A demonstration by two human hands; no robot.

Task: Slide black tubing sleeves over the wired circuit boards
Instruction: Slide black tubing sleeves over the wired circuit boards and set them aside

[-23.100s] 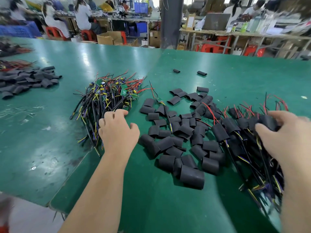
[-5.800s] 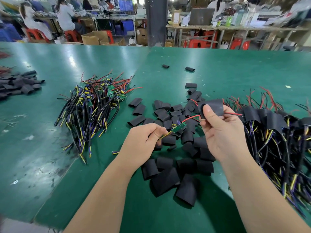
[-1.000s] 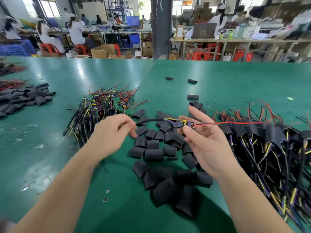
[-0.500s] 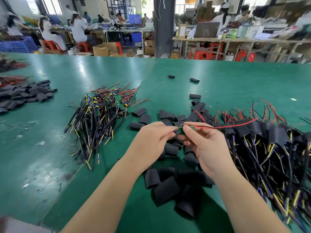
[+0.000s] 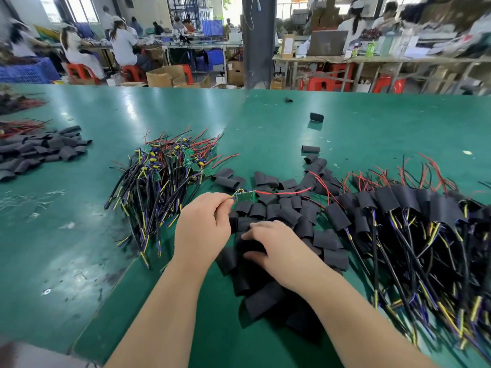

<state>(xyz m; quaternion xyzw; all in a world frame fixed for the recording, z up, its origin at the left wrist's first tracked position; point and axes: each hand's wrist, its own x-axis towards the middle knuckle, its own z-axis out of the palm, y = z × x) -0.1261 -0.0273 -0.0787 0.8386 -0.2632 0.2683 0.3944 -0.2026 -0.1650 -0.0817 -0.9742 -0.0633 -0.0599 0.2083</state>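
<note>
Poking out past the left hand (image 5: 203, 229), the small green circuit board (image 5: 245, 195) with its thin red lead wire (image 5: 281, 193) hung just above the heap of loose black tubing sleeves (image 5: 287, 211), bare, 0 sleeves on it. Left thumb and fingers pinched the yellow wires at the board's near end.

0.5 s earlier both hands met at the board. The right hand (image 5: 276, 248) had since let go and dropped to the near side of the heap, fingers and thumb curved either side of 1 black sleeve (image 5: 249, 245). It was blurred, so I cannot tell if the grip had closed.

Judgement: board checked, sleeve pickup under way, threading over the red lead next.

Unsleeved wired boards (image 5: 164, 176) lay left, the sleeved bundle (image 5: 411, 208) right, all on the green table (image 5: 372, 134).
</note>
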